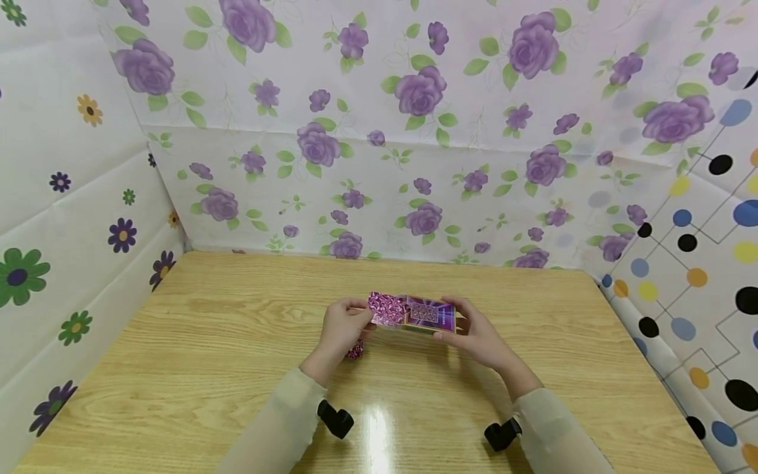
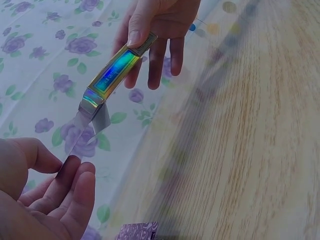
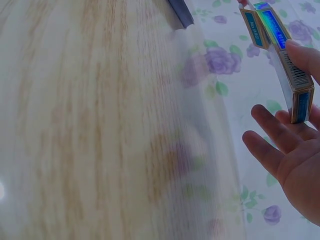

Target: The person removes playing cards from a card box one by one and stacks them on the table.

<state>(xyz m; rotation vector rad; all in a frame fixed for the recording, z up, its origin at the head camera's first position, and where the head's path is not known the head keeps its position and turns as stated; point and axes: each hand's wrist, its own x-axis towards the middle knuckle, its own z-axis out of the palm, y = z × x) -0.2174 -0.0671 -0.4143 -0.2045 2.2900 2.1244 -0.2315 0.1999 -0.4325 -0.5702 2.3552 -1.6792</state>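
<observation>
My left hand [image 1: 343,327] pinches the edge of a thin card [image 1: 387,308] with a pink swirl pattern. The card's other end meets the left end of a purple card box [image 1: 431,314]; how far it sits inside cannot be told. My right hand [image 1: 478,337] grips that box by its far end, thumb on one long side and fingers on the other. In the left wrist view the box has a shiny rainbow side [image 2: 114,74], and its end flap [image 2: 101,119] hangs open. More pink-patterned cards [image 1: 355,350] lie on the table beneath my left hand, partly hidden by it.
The wooden table [image 1: 237,342] carries all this. Behind it hangs a purple-flowered cloth [image 1: 320,184]. A flower-print sheet [image 1: 71,197] stands on the left and a dotted sheet [image 1: 681,276] on the right. Each wrist wears a small black camera [image 1: 336,420].
</observation>
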